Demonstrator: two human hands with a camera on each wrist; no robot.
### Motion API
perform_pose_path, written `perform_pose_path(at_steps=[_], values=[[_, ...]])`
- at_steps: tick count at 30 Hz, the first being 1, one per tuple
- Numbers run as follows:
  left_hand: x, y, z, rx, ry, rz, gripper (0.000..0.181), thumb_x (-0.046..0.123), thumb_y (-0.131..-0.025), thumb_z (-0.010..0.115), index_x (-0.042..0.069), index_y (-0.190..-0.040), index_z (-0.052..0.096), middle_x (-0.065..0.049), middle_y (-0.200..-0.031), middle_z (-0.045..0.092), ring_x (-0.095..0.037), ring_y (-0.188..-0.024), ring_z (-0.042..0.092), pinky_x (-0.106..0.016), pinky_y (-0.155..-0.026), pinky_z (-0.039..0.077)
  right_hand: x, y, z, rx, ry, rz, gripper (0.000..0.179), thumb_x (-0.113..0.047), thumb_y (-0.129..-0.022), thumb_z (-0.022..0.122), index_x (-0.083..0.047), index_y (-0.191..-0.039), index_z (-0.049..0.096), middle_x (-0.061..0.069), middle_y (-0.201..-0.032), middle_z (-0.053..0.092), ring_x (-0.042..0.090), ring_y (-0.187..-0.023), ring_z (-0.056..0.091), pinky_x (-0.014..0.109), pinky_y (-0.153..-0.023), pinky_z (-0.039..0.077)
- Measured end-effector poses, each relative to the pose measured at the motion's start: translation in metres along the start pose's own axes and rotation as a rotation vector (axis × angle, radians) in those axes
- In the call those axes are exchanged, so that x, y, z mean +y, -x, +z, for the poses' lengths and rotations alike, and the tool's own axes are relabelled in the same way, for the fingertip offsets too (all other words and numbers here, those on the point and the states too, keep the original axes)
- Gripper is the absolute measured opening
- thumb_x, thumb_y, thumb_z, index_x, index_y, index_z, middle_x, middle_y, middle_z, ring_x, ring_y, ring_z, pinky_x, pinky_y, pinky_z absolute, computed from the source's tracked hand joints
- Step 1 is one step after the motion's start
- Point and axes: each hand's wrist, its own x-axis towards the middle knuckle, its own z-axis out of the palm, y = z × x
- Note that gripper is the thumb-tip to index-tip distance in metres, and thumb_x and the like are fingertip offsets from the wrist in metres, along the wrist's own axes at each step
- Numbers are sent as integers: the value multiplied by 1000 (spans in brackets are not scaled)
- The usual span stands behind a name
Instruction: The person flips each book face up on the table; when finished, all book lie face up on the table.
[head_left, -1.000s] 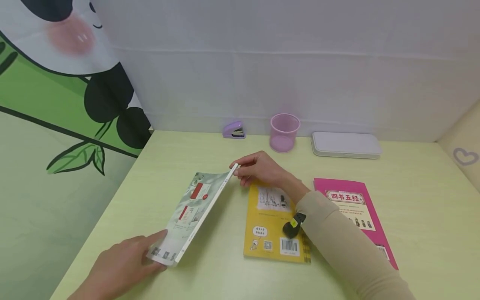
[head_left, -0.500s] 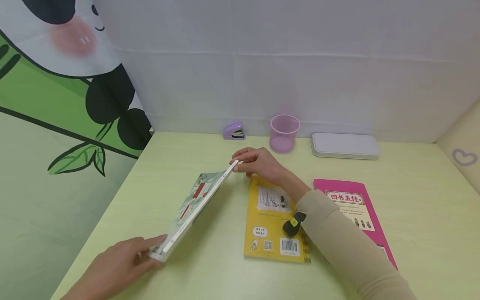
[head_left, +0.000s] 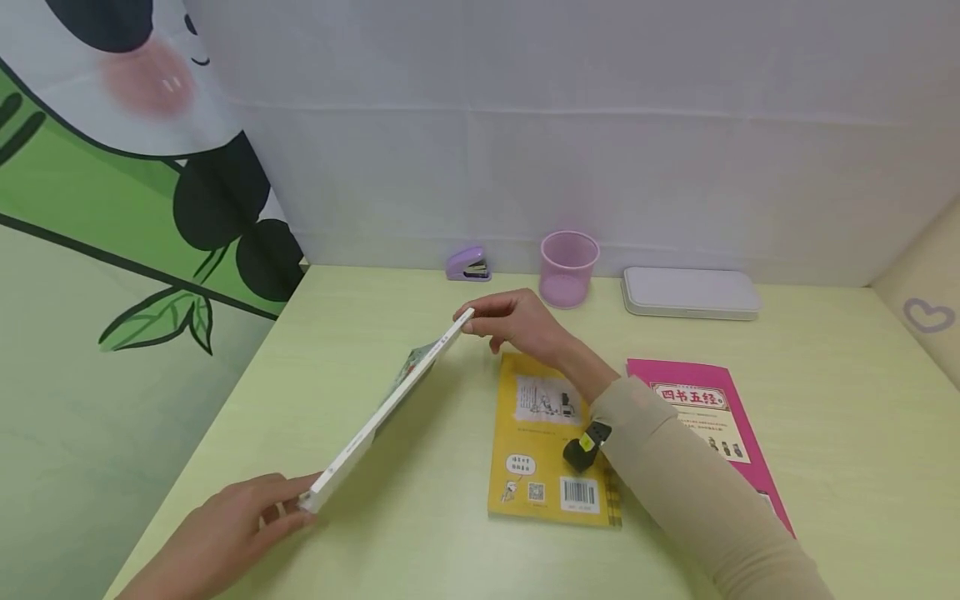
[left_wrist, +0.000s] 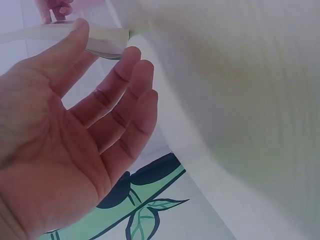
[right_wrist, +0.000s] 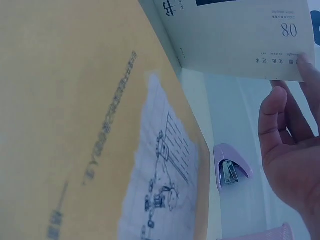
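A thin book (head_left: 386, 408) with a white spine and a pale green cover is tilted on edge above the left part of the table, spine toward the head camera. My left hand (head_left: 232, 529) pinches its near end between thumb and fingers. At the far end, my right hand (head_left: 525, 329) pinches the top corner of the spine. The right wrist view shows the book's pale printed cover (right_wrist: 235, 45) with the number 08. Beneath the right forearm lies a yellow book (head_left: 525, 454), partly hidden by the sleeve. Farther right is a pink book (head_left: 720, 400), also partly covered by the sleeve.
Along the back of the table (head_left: 840, 400) stand a purple stapler (head_left: 468, 264), a pink mesh cup (head_left: 568, 271) and a pale pencil case (head_left: 692, 293). A white cloth (head_left: 525, 150) hangs behind them. A small black device (head_left: 585, 448) sits at the right cuff.
The book has turned from showing its green cover to standing nearly spine-on to the head camera. The right hand has risen slightly; the left hand has shifted a little to the left.
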Motion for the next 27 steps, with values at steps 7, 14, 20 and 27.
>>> perform_pose_path(at_steps=[7,14,20,27], values=[[-3,3,2,151,44,193,16,16,-93,80,29,-95,70,24,-84,59,11,-74,49,-21,-58,44,-4,0,1,50,-35,-11,28,-14,-97,77,-6,-124,77,2,-99,75,28,-92,63,27,-72,61],[-4,3,-4,154,94,179,20,12,-95,77,30,-94,67,19,-89,61,8,-77,46,-21,-59,46,-7,-2,1,88,-59,-51,28,-11,-96,79,-5,-123,78,2,-96,75,16,-72,63,27,-72,62],[-2,1,-16,33,135,15,10,18,-102,70,24,-109,74,6,-107,71,4,-81,51,-23,-66,54,-9,-5,1,118,-95,-64,29,-5,-95,78,0,-123,77,5,-107,79,15,-71,64,26,-70,62],[-4,2,-19,19,176,20,6,17,-105,66,22,-103,69,3,-106,70,3,-79,54,-24,-64,52,-15,-6,1,142,-90,-51,31,-4,-94,79,0,-125,76,5,-102,79,18,-72,65,26,-71,62]])
